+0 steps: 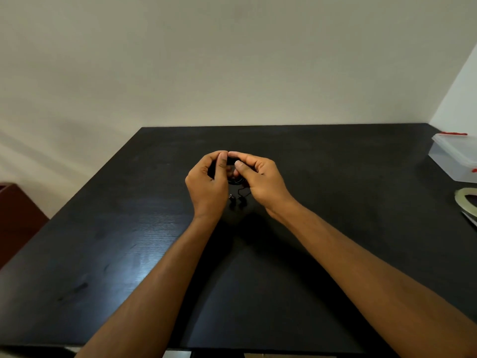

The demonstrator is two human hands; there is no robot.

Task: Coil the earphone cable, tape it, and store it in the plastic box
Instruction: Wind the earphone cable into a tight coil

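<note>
A black earphone cable is held in a small coil between both hands over the middle of the black table. My left hand grips the coil's left side with curled fingers. My right hand pinches its right side, thumb on top. The two earbuds hang below the hands, just above the tabletop. A clear plastic box with red clips stands at the table's right edge. A roll of clear tape lies in front of it.
A reddish-brown piece of furniture stands left of the table. A pale wall runs behind the table. A thin metallic object lies just beyond the tape roll at the right edge.
</note>
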